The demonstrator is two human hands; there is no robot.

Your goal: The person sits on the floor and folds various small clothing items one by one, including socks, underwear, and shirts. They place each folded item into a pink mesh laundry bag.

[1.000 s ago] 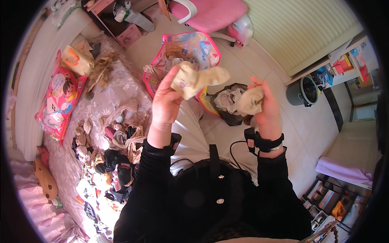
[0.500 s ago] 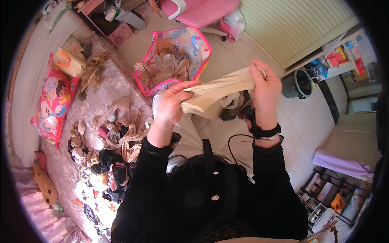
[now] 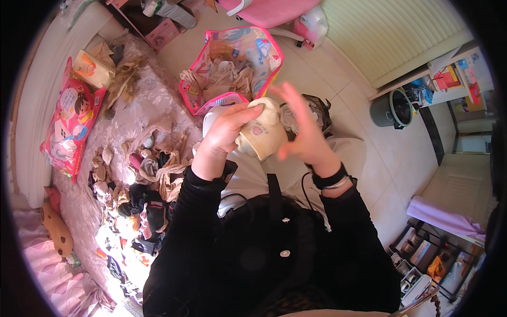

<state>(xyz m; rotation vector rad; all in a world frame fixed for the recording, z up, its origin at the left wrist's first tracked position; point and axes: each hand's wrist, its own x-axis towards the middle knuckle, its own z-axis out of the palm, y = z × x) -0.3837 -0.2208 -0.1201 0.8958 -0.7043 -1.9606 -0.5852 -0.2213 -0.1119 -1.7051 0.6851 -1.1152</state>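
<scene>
A cream sock point(image 3: 262, 138) with a small pinkish print is folded over on itself in front of me. My left hand point(image 3: 223, 129) pinches its upper left part between thumb and fingers. Just to the right of the sock, my right hand point(image 3: 306, 134) is open with its fingers apart, blurred by motion and holding nothing. Beyond my hands stands an open pink-edged patterned bag point(image 3: 274, 55) with beige socks or stockings point(image 3: 229, 76) inside. A dark bag point(image 3: 321, 113) with pale fabric in it is partly hidden behind my right hand.
Left of me, a bed point(image 3: 153, 95) with a pale floral cover bears a heap of socks and small garments point(image 3: 142, 179), partly in glaring sunlight. A pink printed package point(image 3: 74, 121) lies farther left. A grey bin point(image 3: 390, 110) and a pink chair point(image 3: 280, 10) stand on the tiled floor.
The cream sock was stretched between both hands; now it is folded and only my left hand holds it. My right hand has let go and moved left with fingers spread.
</scene>
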